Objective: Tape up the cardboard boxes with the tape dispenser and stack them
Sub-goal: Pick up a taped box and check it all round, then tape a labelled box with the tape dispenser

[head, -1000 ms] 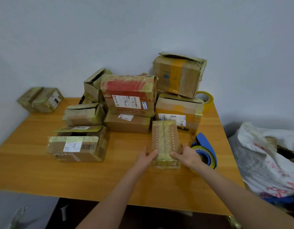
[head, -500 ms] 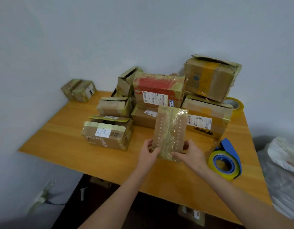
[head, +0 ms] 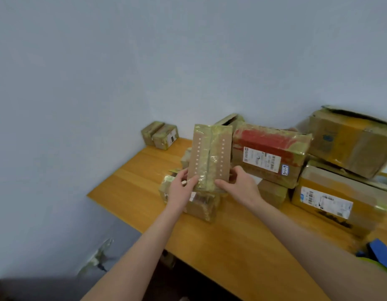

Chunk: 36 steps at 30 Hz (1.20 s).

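I hold a narrow taped cardboard box [head: 210,155] with rows of small white holes up in the air, its long side upright. My left hand [head: 181,187] grips its lower left edge and my right hand [head: 238,186] grips its lower right edge. Below it a labelled box [head: 201,206] rests on the wooden table [head: 242,240]. The blue tape dispenser [head: 380,252] with a yellow-green roll lies at the right edge, partly hidden by my right forearm.
A red-topped box [head: 268,153] sits on a smaller box [head: 272,193]. Further right, a large box [head: 351,140] rests on a yellow-taped box [head: 331,198]. Two small boxes [head: 160,135] stand in the far left corner by the wall. The table's left edge drops to the floor.
Both hands lifted the narrow box off the table and carried it up and left, over the labelled box. The view swung left, pushing the dispenser to the right edge.
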### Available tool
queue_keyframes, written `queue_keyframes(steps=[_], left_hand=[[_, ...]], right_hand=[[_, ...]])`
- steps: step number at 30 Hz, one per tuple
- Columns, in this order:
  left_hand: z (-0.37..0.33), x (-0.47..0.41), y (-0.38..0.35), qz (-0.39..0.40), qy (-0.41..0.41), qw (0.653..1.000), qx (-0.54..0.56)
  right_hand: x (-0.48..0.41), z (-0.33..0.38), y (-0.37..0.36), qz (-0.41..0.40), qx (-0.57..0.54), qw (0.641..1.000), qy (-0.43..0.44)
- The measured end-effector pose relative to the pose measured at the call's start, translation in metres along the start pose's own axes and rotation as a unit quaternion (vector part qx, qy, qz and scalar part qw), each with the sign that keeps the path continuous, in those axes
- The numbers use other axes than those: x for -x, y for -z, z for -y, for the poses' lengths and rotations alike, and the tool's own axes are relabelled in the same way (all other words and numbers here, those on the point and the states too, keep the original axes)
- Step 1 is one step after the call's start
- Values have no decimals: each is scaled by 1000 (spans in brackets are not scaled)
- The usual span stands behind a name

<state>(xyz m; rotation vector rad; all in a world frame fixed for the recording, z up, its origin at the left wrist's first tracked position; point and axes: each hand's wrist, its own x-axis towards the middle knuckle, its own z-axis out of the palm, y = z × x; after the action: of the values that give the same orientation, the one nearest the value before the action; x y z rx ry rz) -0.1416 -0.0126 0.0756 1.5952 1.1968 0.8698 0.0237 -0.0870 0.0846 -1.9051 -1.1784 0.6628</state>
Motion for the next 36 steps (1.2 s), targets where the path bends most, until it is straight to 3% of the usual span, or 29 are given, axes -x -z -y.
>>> queue_keyframes(steps=[9,14,18,25,31,36], left_hand=[[46,-177,132,-34,-39,998,-24],[124,-280,212,-2,21,984,-177],[164,-337,262,40,72,967,-242],[191,-415,300,62,51,941,-329],[195,-429,292,10,35,939,-342],[188,-425,261,16,19,954,-300]], right_hand=[[-148,100,-130,3,-4,1000,25],[-229,134,-261,79,-92,987,-102],[-277,149,-350,90,-173,962,-192],[-335,160,-444,74,-286,918,-266],[-366,170,-459,208,-214,925,-237],[-366,164,-411,126,0,972,-198]])
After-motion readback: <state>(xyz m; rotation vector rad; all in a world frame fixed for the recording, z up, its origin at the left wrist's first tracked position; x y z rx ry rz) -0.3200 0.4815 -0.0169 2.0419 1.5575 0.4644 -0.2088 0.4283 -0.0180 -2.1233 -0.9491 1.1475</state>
